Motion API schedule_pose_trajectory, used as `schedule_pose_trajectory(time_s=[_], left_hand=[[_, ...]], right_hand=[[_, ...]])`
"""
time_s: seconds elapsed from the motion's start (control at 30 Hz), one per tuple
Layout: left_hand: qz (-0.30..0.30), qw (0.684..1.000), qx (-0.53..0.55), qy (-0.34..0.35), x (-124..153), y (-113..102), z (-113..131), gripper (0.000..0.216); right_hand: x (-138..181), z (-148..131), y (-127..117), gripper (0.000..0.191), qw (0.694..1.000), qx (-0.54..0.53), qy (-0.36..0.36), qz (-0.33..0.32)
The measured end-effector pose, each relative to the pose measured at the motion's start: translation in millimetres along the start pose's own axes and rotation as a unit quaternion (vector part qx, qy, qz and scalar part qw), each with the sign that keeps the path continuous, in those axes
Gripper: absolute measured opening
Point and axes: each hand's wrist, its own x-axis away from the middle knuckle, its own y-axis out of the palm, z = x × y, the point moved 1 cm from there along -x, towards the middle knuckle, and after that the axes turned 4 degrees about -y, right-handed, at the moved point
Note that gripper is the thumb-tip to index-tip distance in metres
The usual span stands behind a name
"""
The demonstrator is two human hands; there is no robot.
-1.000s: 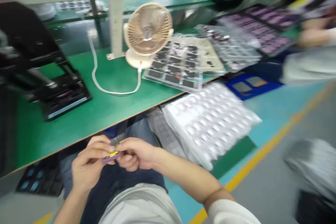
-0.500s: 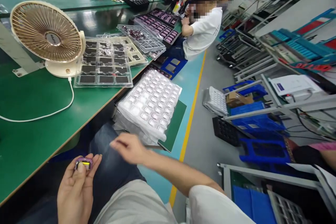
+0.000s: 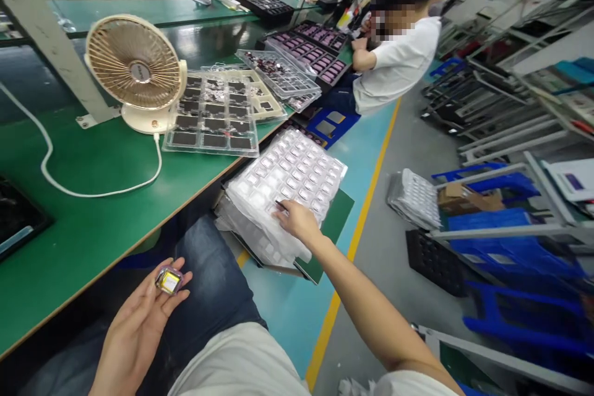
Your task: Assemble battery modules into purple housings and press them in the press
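A small purple-rimmed device housing (image 3: 169, 281) with a yellow and white face lies in the fingers of my left hand (image 3: 139, 312), above my lap. My right hand (image 3: 297, 221) reaches over a stack of clear plastic blister trays (image 3: 320, 167). Its fingers are closed round a thin dark tool (image 3: 281, 205), of which only the tip sticks out; its kind is hidden. Many pockets of the top tray hold small pale rectangular parts, and the pockets by the tool tip look whitish, without dark-edged parts.
A cream fan (image 3: 137, 68) stands on the green bench (image 3: 106, 167), its white cable (image 3: 93, 192) trailing left. Clear trays of dark parts (image 3: 213, 114) lie beside it. A co-worker (image 3: 399, 62) sits farther along the bench. Blue crates and racks (image 3: 496, 229) line the right.
My right hand has moved from near my lap to the right, over the blister trays. The housing in my left hand has turned its yellow-white face up. The view has swung left.
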Motion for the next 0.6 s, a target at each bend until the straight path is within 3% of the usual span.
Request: schedule_pose_trajectory(time_s=[0.13,0.27,0.43,0.5,0.6], left_hand=[[-0.014,1.000,0.011,0.021,9.0,-3.4,6.8,0.047],[-0.043,0.997,0.016,0.065,10.1,-12.2,9.6,0.050],[-0.085,0.986,0.016,0.141,16.3,-23.7,8.6,0.043],[-0.085,0.983,0.009,0.160,22.1,-29.6,10.3,0.042],[-0.084,0.980,0.020,0.177,32.8,-41.1,16.2,0.043]], right_hand=[[5.7,-9.2,-16.9,0.029,0.999,-0.028,-0.017,0.036],[31.9,-73.3,-20.5,0.042,0.973,-0.175,-0.137,0.063],[89.9,-201.0,1.1,0.016,0.850,-0.401,-0.339,0.039],[103.2,-236.0,12.4,0.009,0.809,-0.466,-0.358,-0.020],[112.2,-260.3,25.9,0.011,0.760,-0.540,-0.330,-0.152]])
